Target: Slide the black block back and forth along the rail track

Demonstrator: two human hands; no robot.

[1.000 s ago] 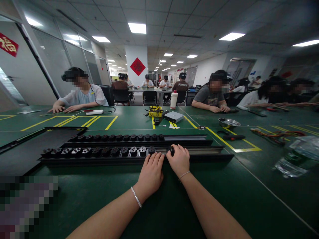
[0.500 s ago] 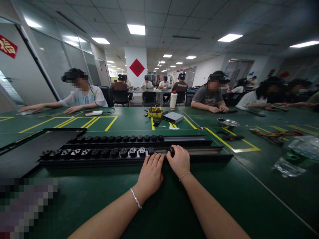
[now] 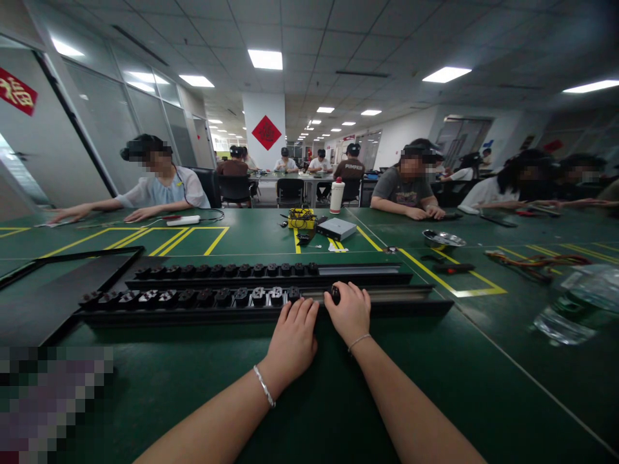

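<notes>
A long black metal channel [image 3: 271, 318] lies across the table in front of me, and a row of black socket modules [image 3: 204, 297] fills it from its left end to about the middle. My right hand [image 3: 349, 313] is closed around a small black module [image 3: 335, 294] at the bare stretch of the channel [image 3: 396, 293]. Just left of it, my left hand [image 3: 294, 335] rests with fingers stretched over the channel's near edge, close to the last module in the row [image 3: 293, 294]. Behind runs a second channel [image 3: 358, 278] with a similar row of modules.
To the left lies a flat black tray [image 3: 53, 290]. Farther back are a yellow box with black cable [image 3: 300, 219], a grey box [image 3: 336, 228] and a white bottle [image 3: 337, 196]. A metal bowl [image 3: 442, 238], wires [image 3: 522, 261] and a plastic bottle [image 3: 570, 306] are right. Co-workers sit opposite.
The black tray at the left has shifted a little to the left. My hands and the two channels are almost where they were, with the right hand still around the module.
</notes>
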